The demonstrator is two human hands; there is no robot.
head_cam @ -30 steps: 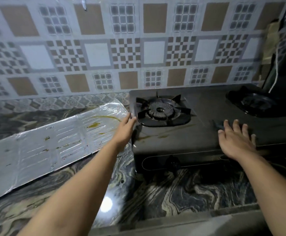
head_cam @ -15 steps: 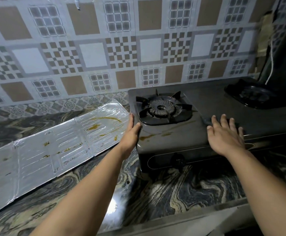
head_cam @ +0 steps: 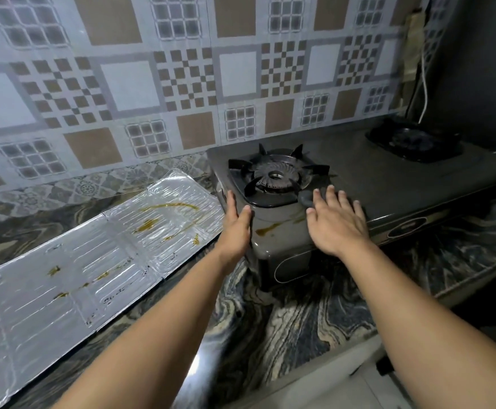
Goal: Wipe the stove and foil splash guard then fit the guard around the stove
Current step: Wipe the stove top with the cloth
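Observation:
The dark two-burner stove (head_cam: 388, 187) stands on the marble counter (head_cam: 300, 314), with brown smears (head_cam: 266, 230) near its front left corner. My right hand (head_cam: 335, 225) lies flat on the stove top, pressing a dark grey cloth (head_cam: 307, 196) that peeks out under the fingers, just right of the left burner (head_cam: 276, 177). My left hand (head_cam: 236, 228) clasps the stove's left edge, thumb on top and fingers along the side. The foil splash guard (head_cam: 78, 270) lies unfolded flat on the counter left of the stove, streaked with brown grease.
A patterned tile wall (head_cam: 241, 78) runs right behind the stove and the guard. The right burner (head_cam: 415, 141) sits at the far right, by a dark wall with a white cable (head_cam: 425, 84) hanging down. The counter's front edge is close below my forearms.
My right hand has slid left across the stove top with the cloth, from the middle toward the left burner. My left hand stays on the stove's left edge. The view has shifted closer.

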